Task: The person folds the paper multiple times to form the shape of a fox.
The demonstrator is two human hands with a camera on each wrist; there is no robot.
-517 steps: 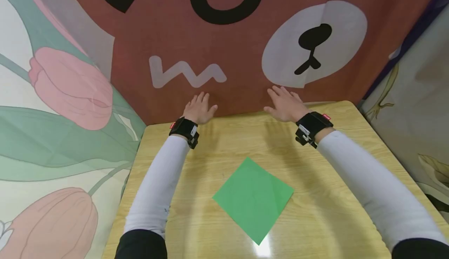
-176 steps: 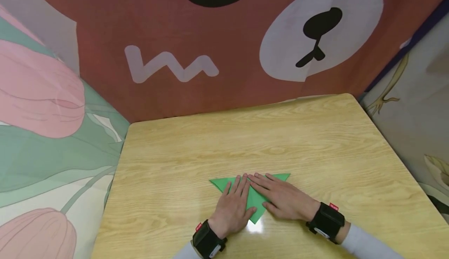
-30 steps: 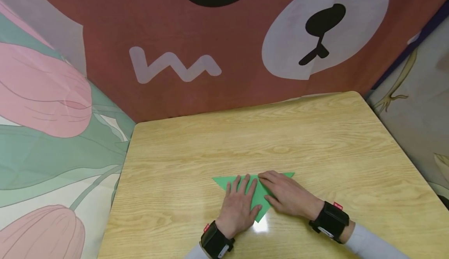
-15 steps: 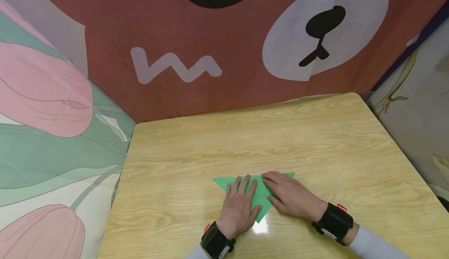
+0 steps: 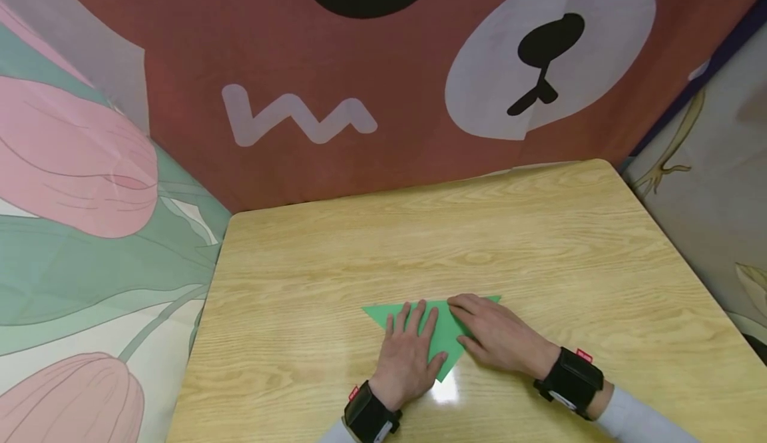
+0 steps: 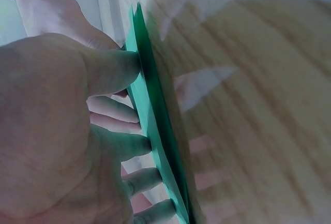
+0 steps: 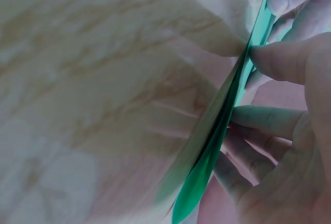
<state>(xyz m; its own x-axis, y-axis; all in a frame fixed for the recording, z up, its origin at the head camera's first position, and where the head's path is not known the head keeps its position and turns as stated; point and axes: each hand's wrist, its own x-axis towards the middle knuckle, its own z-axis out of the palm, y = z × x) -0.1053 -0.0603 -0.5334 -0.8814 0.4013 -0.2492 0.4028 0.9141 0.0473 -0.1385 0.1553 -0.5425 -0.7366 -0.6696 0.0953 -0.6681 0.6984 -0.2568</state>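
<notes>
A green sheet of paper [image 5: 445, 333], folded into a triangle, lies on the table with its long edge away from me and one corner toward me. Spread fingers of my left hand [image 5: 406, 362] press on its left half. My right hand [image 5: 497, 333] rests on the right half, fingertips by the far folded edge and thumb on the near side. In the left wrist view, the layers of the paper [image 6: 150, 105] part slightly along the open edge. The right wrist view shows the paper [image 7: 201, 175] bulging a little off the tabletop at one corner.
The wood-grain table [image 5: 371, 250] reaches back to a brown cloth backdrop [image 5: 407, 156] with a printed cartoon face. Flower-patterned cloth [image 5: 78, 263] hangs on the left, and a pale printed cloth [image 5: 719, 196] on the right.
The flat green square seen at first is now a folded triangle. Both hands came from the table's far edge onto it. Lately the right hand slid slightly right along the fold; the left stayed.
</notes>
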